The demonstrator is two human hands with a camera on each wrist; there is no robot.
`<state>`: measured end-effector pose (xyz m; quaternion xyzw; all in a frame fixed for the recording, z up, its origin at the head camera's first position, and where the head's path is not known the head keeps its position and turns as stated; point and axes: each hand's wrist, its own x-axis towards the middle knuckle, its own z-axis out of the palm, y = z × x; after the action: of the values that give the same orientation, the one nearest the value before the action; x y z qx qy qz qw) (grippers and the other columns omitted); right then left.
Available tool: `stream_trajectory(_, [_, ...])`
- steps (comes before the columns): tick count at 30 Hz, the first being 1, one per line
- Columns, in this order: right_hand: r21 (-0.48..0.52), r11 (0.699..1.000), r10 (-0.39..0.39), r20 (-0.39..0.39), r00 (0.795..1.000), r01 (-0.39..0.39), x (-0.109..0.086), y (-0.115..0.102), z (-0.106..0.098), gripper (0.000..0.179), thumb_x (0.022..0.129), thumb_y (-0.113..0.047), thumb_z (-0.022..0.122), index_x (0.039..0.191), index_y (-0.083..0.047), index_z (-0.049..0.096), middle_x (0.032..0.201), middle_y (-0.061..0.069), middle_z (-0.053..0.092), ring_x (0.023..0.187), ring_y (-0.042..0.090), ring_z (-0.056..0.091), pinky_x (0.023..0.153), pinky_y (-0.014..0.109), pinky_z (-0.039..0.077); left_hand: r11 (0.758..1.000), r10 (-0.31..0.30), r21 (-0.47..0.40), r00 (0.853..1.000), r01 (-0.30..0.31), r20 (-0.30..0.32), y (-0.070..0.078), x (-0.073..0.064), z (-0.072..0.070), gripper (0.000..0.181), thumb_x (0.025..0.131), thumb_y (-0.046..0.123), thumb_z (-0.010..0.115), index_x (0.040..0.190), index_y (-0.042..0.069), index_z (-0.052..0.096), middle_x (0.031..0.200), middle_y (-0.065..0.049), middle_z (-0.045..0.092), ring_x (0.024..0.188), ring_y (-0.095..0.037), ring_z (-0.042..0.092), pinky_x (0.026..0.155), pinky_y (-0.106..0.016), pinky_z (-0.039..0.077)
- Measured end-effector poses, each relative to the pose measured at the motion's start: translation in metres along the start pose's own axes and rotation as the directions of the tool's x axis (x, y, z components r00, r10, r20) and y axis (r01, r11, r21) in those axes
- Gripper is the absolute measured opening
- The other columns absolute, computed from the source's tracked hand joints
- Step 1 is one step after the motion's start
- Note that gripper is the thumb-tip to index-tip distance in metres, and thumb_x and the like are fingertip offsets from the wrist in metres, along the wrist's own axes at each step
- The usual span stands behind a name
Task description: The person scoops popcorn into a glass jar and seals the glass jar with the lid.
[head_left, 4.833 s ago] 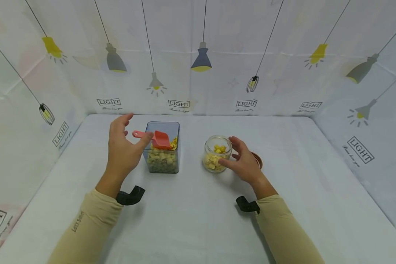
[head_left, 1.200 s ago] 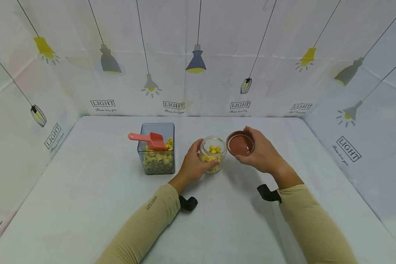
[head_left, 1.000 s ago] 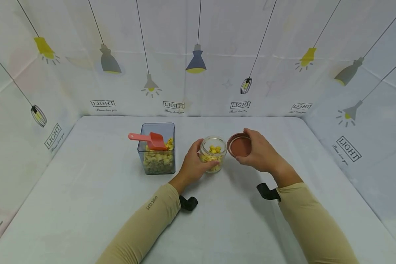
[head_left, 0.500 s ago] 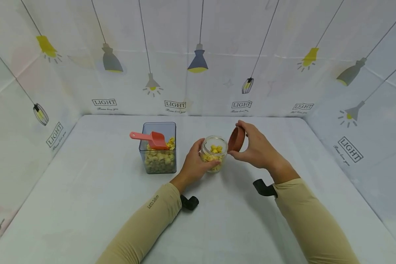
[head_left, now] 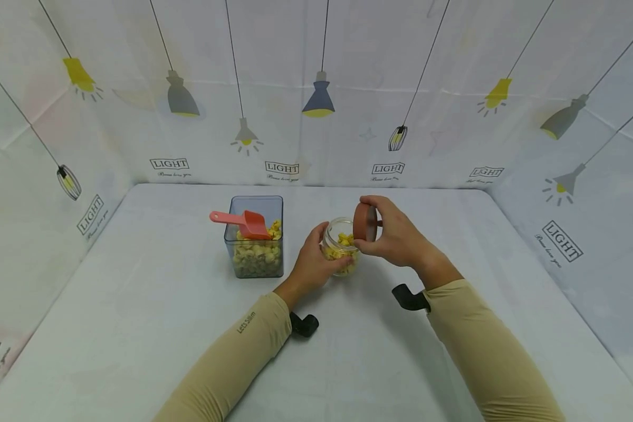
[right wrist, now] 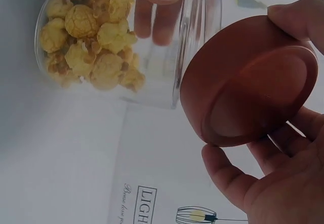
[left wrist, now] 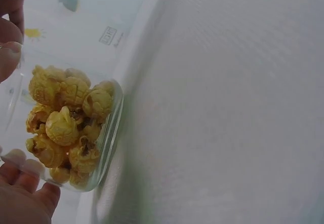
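A clear glass jar (head_left: 339,246) partly filled with yellow popcorn (right wrist: 91,36) stands on the white table. My left hand (head_left: 312,262) grips it from the left, thumb in front. In the left wrist view, popcorn (left wrist: 66,122) shows through the glass. A reddish-brown round lid (head_left: 366,222) is pinched by its rim between the thumb and fingers of my right hand (head_left: 401,237). The lid (right wrist: 248,82) is tilted on edge at the right side of the jar mouth, not seated on it; whether it touches the glass I cannot tell.
Left of the jar stands a bluish clear square container (head_left: 257,258) of popcorn. A pink scoop (head_left: 253,224) lies in it, its handle over the left rim. Behind the white table (head_left: 137,328) hangs a lamp-printed cloth (head_left: 274,70).
Earlier the left hand was by the scoop and the right by the jar. Since then the left took the jar and the right the lid. Lately the lid has turned and moved left to the mouth.
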<state>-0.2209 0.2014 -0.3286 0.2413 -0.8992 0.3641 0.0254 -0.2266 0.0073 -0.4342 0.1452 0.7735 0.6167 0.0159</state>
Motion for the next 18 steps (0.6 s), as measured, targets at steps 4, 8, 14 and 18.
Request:
stream_trajectory(4, [-0.009,1.0,-0.014,-0.001,1.0,0.014,0.002,-0.002,0.003,0.082,0.081,-0.013,0.082,0.147,0.003,0.036,0.14,0.019,0.045,0.122,0.032,0.05,0.1,0.05,0.047,1.0,0.011,-0.024,1.0,-0.011,-0.001,0.0,0.0,0.0,0.09,0.082,0.018,0.084,0.152,0.002,0.03,0.142,-0.021,0.046,0.12,-0.026,0.052,0.103,-0.044,0.043])
stream_trajectory(8, [-0.028,0.999,-0.038,-0.006,0.999,0.038,0.004,-0.003,0.005,0.08,0.081,-0.015,0.082,0.146,0.002,0.038,0.14,0.02,0.046,0.12,0.033,0.051,0.097,0.052,0.048,1.0,0.015,-0.026,1.0,-0.015,-0.001,0.0,0.0,-0.001,0.09,0.081,0.018,0.085,0.152,0.003,0.03,0.141,-0.02,0.046,0.119,-0.025,0.052,0.103,-0.044,0.043])
stream_trajectory(14, [-0.066,0.997,-0.05,-0.005,0.999,0.05,0.011,-0.004,0.012,0.077,0.081,-0.019,0.082,0.145,0.001,0.043,0.143,0.019,0.043,0.12,0.035,0.05,0.095,0.053,0.049,1.0,0.024,-0.007,1.0,-0.023,0.007,-0.002,0.0,-0.002,0.089,0.082,0.022,0.085,0.151,0.004,0.031,0.141,-0.016,0.047,0.119,-0.024,0.053,0.102,-0.043,0.044])
stream_trajectory(18, [-0.067,0.997,-0.024,0.013,1.0,0.024,0.014,-0.004,0.015,0.079,0.082,-0.024,0.082,0.148,-0.001,0.044,0.146,0.018,0.04,0.123,0.035,0.048,0.096,0.053,0.048,1.0,0.027,0.008,1.0,-0.027,0.009,-0.002,0.0,-0.002,0.09,0.082,0.025,0.085,0.151,0.005,0.032,0.141,-0.012,0.047,0.119,-0.023,0.053,0.101,-0.042,0.045])
